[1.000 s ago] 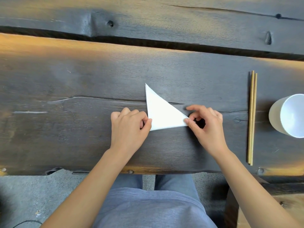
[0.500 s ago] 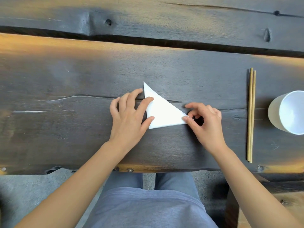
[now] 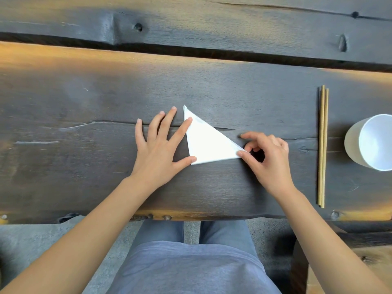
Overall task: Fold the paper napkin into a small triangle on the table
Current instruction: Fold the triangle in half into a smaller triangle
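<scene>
While the white paper napkin [image 3: 209, 143], already folded into a flat triangle, is lying near the middle of the dark weathered wooden table [image 3: 84, 98], the person is pressing its left edge down, and in my judgement the step in hand is sharpening that crease. The left hand [image 3: 158, 148] is lying open with fingers spread: its index fingertip is resting on the paper near the triangle's 12 o'clock tip, its thumb tip is touching the 7 o'clock corner, and the other three fingers are lying flat on bare wood at the napkin's 9 o'clock side. The right hand [image 3: 268, 158] is curling loosely, its thumb tip pinning the sharp 3 o'clock corner to the table while its index finger is arching just above; whether that finger is touching paper I cannot tell. To do this well, the right thumb should be holding the corner firmly so the layers are not sliding, while the left index runs along the edge from tip to base with even pressure. Thin tissue is likely tearing or wrinkling under dragging, so light, flat strokes are advisable. A pair of pale wooden chopsticks [image 3: 322, 145] and a white paper cup [image 3: 373, 143] are sitting well apart at 3 o'clock, clear of the work.
</scene>
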